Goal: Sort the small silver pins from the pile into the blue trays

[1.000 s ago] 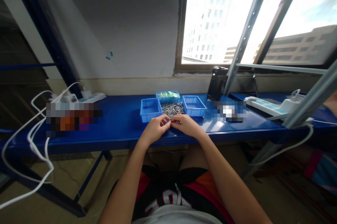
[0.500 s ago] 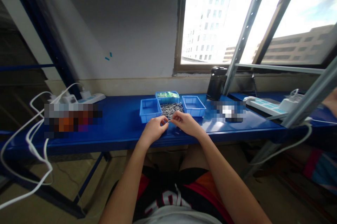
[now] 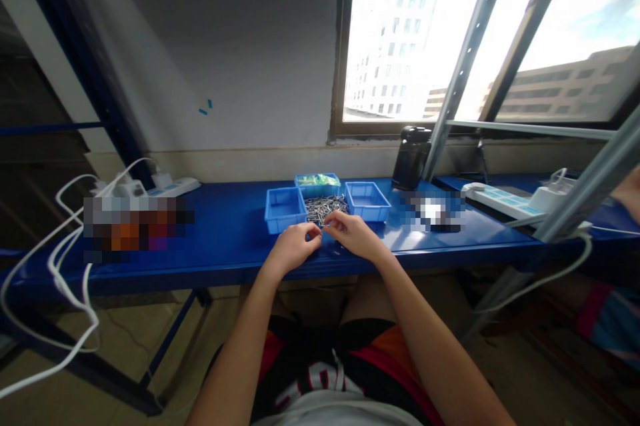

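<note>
Basically, both hands are at the near edge of a pile of screws (image 3: 327,205), mid-bench; the left hand (image 3: 295,244) has thumb & fingers bent tog. in a pinch; the right hand (image 3: 354,234) comes in opp. w/ its fingers drawn tog. too, tips just beside the left's; can't tell if either grips a screw, as the bits at the fingertips are too small; the pile lies b/w two blue bins, i.e. the left bin (image 3: 285,210) & the right bin (image 3: 368,202), w/ a back bin (image 3: 302,189) behind it holding a green plastic bag (image 3: 319,180); all are on the blue bench (image 3: 225,229); a black jug (image 3: 411,161) stands upright nr. the window (image 3: 390,66), back right of the bins; one power strip (image 3: 184,185) w/ white cables (image 3: 63,273) is on the far left; another, a white extension block (image 3: 503,201), is on the right, nr. a metal post (image 3: 583,179).
</note>
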{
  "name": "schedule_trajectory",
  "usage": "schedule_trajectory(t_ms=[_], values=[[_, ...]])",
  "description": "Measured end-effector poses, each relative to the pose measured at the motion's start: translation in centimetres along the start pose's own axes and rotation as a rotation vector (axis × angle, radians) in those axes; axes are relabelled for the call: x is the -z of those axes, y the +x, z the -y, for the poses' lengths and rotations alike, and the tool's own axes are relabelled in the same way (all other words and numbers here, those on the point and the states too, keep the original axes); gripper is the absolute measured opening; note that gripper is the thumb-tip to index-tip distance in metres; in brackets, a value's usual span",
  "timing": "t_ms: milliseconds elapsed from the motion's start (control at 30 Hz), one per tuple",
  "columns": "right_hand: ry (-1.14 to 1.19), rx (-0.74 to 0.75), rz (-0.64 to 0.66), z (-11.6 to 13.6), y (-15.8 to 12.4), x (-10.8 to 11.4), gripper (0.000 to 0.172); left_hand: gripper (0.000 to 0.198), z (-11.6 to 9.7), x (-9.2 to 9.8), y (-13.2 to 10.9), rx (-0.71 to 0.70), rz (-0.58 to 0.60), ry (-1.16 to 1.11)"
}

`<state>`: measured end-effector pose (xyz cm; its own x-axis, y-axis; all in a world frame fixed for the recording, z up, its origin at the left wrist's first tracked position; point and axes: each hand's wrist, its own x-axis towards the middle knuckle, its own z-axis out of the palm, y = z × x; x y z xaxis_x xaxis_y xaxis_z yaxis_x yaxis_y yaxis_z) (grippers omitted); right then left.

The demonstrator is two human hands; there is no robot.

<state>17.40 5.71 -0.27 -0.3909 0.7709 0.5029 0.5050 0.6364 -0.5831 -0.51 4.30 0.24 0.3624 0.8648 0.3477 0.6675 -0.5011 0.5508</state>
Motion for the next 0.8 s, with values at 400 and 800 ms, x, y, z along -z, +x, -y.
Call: schedule_trajectory(t_ms=[400, 800], values=[[-0.030, -0.024, 0.023, -0.14, 0.11, 0.07, 0.014, 0.020, 0.14, -0.07, 0.02, 0.016, -0.018, 0.002], [-0.108, 0.048, 0.051, -0.08, 0.27, 0.18, 0.017, 0.028, -0.15, 0.05, -0.16, 0.009, -0.130, -0.088]])
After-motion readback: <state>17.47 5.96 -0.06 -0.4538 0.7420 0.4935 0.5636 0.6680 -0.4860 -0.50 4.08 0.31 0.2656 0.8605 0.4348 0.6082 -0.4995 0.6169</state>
